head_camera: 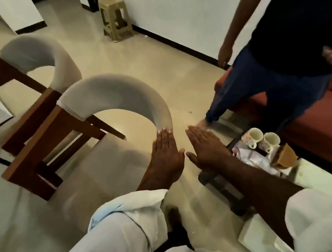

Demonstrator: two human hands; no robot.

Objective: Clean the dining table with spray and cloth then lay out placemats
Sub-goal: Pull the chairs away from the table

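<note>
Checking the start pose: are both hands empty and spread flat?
Yes. The left hand and right hand are open, palms down, fingers straight, holding nothing.

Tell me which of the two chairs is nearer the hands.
The lower chair: its curved back ends at the left hand's fingertips. The upper-left chair sits farther away.

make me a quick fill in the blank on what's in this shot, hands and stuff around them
1. Both hands, left and right, are held flat and hold ____.
2. The number of cups at the right is ____.
3. The stool stands against the ____.
4. The number of chairs with curved white backs is ____.

Missing words: nothing; two; wall; two
</note>
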